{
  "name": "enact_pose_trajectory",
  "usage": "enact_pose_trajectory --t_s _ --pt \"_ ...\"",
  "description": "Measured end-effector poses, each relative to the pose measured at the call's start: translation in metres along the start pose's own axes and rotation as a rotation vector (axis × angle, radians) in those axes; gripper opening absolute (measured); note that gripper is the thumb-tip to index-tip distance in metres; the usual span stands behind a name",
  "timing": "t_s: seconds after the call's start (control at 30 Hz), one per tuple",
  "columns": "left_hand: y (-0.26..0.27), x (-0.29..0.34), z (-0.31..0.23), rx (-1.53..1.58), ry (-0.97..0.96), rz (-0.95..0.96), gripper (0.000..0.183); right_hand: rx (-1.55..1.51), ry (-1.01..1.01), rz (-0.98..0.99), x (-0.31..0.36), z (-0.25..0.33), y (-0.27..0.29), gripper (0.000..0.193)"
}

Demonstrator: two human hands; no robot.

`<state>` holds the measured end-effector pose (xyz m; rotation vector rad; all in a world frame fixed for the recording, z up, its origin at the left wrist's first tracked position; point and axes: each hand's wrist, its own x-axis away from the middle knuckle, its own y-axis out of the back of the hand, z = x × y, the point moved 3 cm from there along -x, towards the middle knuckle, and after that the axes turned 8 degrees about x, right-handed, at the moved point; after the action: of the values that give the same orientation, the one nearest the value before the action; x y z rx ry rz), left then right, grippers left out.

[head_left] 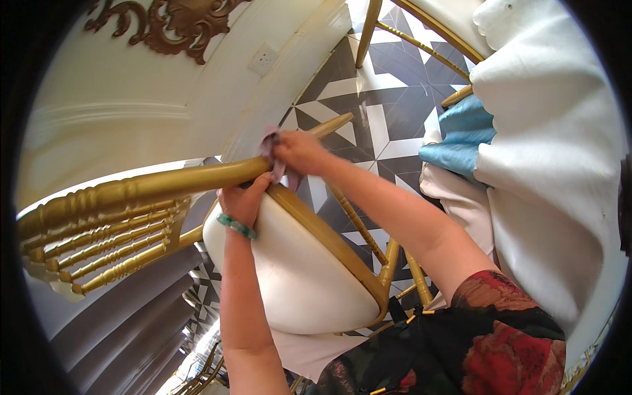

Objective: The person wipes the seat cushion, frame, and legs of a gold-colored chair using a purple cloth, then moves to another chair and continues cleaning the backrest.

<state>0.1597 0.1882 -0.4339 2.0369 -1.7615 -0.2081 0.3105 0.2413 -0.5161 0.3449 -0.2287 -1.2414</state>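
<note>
A gold chair point(339, 247) with a white seat pad point(296, 276) is tipped on its side in front of me, its spindled back point(118, 227) reaching to the left. My right hand point(299, 153) is closed on a mauve cloth point(270, 141), pressed against the gold frame where the back post meets the seat. Just below it, my left hand point(242, 201), with a green bead bracelet point(237, 226) at the wrist, grips the chair at that same corner. Its fingertips are partly hidden behind the frame.
A cream wall with a socket point(263, 59) and brown carved ornament point(187, 26) rises at the far left. On the right hangs a white tablecloth point(546, 131) beside blue fabric point(461, 135). Another gold chair point(421, 43) stands beyond; grey curtain point(125, 329) folds hang lower left.
</note>
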Motion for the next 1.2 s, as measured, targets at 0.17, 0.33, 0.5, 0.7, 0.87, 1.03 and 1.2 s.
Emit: enact_pose_trajectory --t_s 0.17,0.33,0.5,0.7,0.87,1.03,1.2 --pt "0.004 0.005 -0.016 -0.001 0.078 -0.005 0.028 -0.139 -0.172 -0.026 -0.009 -0.046 0.006 0.027" --pt "0.005 0.005 -0.020 0.072 0.091 -0.011 0.025 0.119 -0.234 -0.206 -0.029 -0.200 -0.004 0.032" --pt "0.005 0.006 -0.019 0.174 0.093 -0.002 0.024 -0.154 -0.688 -0.399 -0.036 -0.232 -0.016 0.034" --pt "0.014 0.003 -0.011 0.029 0.079 -0.019 0.029 -1.258 -0.885 -0.665 -0.009 -0.171 -0.058 0.037" --pt "0.014 -0.005 -0.004 -0.022 0.063 -0.041 0.031 -1.249 -0.774 -0.124 0.025 -0.079 -0.047 0.035" --pt "0.005 -0.017 -0.012 -0.151 -0.002 -0.042 0.036 -0.528 -0.502 0.106 0.074 -0.074 -0.007 0.037" --pt "0.008 -0.020 0.001 -0.108 0.000 -0.021 0.036 -0.069 -0.569 0.265 0.196 -0.066 0.005 0.038"
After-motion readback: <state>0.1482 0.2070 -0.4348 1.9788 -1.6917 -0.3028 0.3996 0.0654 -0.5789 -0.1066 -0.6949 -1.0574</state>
